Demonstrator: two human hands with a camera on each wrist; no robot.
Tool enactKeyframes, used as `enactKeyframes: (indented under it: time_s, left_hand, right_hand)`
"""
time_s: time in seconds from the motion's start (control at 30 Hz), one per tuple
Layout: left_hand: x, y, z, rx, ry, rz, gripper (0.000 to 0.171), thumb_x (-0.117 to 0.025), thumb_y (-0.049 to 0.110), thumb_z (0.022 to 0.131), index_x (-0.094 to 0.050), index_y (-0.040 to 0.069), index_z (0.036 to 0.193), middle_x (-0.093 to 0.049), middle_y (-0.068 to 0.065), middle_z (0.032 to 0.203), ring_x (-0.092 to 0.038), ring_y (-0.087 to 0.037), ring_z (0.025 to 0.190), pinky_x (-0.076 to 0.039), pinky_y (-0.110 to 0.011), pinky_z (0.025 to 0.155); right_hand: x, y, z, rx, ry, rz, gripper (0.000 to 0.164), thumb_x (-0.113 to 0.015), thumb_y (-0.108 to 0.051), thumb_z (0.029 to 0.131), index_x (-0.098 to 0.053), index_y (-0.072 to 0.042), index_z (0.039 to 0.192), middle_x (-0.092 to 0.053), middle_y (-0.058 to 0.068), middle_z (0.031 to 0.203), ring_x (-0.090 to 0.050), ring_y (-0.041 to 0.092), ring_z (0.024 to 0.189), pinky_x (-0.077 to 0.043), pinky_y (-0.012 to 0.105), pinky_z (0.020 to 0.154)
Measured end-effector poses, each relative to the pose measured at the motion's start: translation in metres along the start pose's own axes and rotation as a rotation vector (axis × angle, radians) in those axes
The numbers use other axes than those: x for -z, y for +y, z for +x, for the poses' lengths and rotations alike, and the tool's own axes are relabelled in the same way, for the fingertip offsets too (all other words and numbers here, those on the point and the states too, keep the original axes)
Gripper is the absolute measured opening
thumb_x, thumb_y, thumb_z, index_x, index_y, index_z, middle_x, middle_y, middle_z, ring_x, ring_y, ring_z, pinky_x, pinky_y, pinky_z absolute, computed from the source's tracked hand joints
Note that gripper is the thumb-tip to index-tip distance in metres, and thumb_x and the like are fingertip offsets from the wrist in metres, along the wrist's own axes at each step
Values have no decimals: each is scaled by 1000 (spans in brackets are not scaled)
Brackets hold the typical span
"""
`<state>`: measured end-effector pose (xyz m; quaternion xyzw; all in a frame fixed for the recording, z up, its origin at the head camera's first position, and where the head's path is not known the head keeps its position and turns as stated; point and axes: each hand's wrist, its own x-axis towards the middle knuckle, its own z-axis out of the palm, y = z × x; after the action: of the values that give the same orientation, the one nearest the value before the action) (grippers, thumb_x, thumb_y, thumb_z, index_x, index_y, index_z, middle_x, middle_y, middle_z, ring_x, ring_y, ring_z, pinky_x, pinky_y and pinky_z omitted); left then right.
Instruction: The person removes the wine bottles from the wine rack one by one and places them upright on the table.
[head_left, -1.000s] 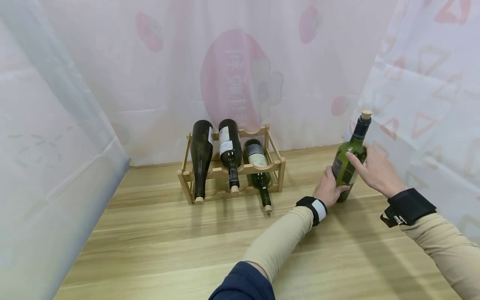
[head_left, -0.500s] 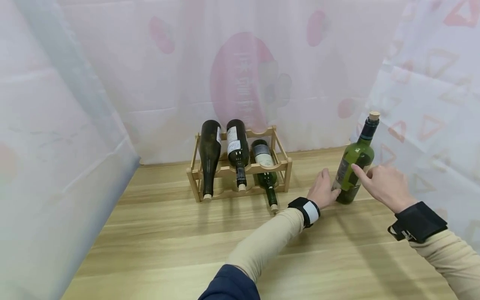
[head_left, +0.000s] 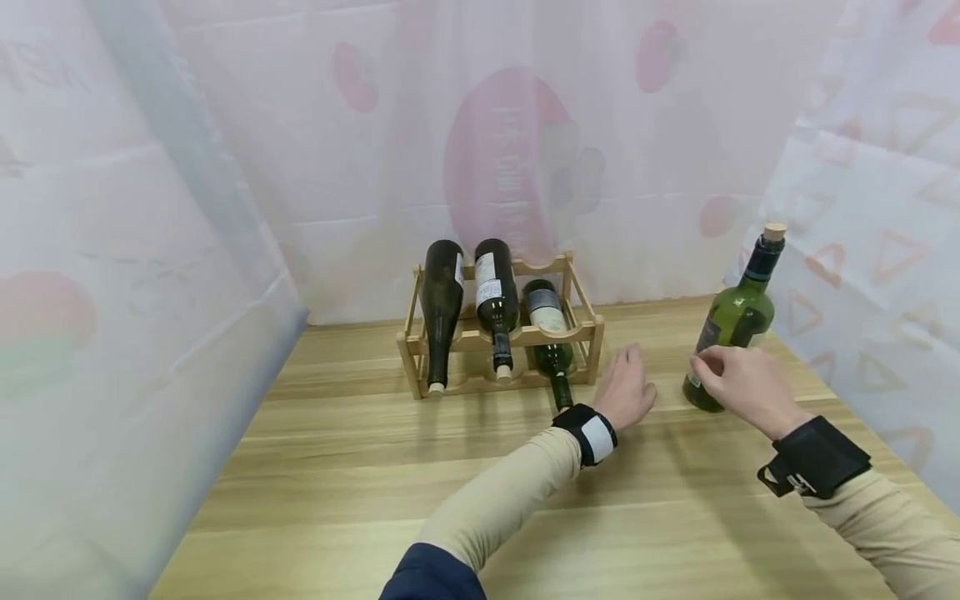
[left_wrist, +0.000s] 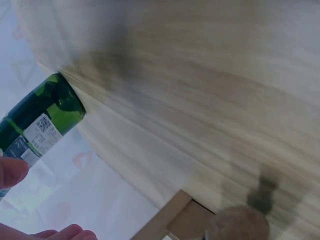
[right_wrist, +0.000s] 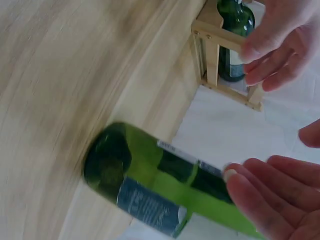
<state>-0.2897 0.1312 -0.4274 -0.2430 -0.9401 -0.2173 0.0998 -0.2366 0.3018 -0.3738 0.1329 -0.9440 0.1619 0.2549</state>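
Note:
A green wine bottle [head_left: 738, 321] with a cork in its neck stands upright on the table at the right. My right hand [head_left: 750, 387] is in front of it, fingers loosely bent and holding nothing. In the right wrist view the fingertips lie close over the side of the green bottle [right_wrist: 150, 175]. My left hand [head_left: 625, 390] is left of that bottle, over the table by the rack's right end, with relaxed fingers and nothing in them. Behind and left of it, a wooden wine rack [head_left: 596, 333] holds three corked bottles lying neck forward.
Two dark bottles, the left one [head_left: 442, 292] and the middle one [head_left: 497, 292], lie on the rack's upper level. A green bottle [head_left: 551, 354] lies lower at the right, its neck end partly behind my left wrist. Printed white curtains [head_left: 375, 167] enclose the wooden table [head_left: 337, 467].
Both hands have come off the standing bottle. The left hand has moved left toward the rack, and the right hand has drawn back slightly. The head view has shifted a little.

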Motion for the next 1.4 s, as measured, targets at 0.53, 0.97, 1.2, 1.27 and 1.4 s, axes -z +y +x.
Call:
enactKeyframes:
  time_s: [0.53, 0.97, 1.2, 1.27, 1.4]
  left_hand:
    - [18, -25, -27, -59, 99, 62, 48, -63, 18, 90, -42, 1, 130, -58, -7, 112, -55, -22, 116, -44, -31, 101]
    - [25, -43, -45, 8, 89, 51, 58, -63, 18, 90, -39, 0, 140, -52, -13, 138, -50, -26, 129, -41, -35, 109]
    - [33, -60, -55, 60, 60, 38, 58, -62, 17, 92, -37, 0, 142, -49, -14, 141, -47, -27, 132, -41, -36, 110]
    - [36, -65, -57, 68, 56, 31, 59, -61, 17, 93, -36, 0, 143, -48, -15, 142, -46, -28, 133, -40, -37, 110]
    - [40, -72, -62, 90, 55, 6, 58, -60, 17, 93, -36, -1, 143, -48, -17, 142, -46, -29, 133, -41, -38, 110]
  right_hand:
    - [-42, -16, 11, 72, -16, 130, 45, -65, -10, 87, -54, 16, 122, -60, 39, 113, -63, 52, 94, -52, 59, 77]
    - [-58, -28, 20, 108, -56, 132, 48, -63, -13, 90, -51, 15, 128, -60, 38, 115, -62, 51, 98, -51, 59, 82]
    - [-64, -37, 25, 122, -73, 147, 49, -63, -13, 91, -50, 14, 129, -58, 37, 121, -59, 51, 106, -48, 60, 88]
    - [-65, -40, 27, 116, -91, 152, 49, -62, -14, 92, -49, 13, 131, -57, 37, 123, -57, 51, 110, -47, 60, 91]
    - [-70, -44, 29, 121, -114, 182, 50, -60, -14, 93, -47, 14, 132, -54, 36, 127, -53, 51, 115, -44, 60, 96]
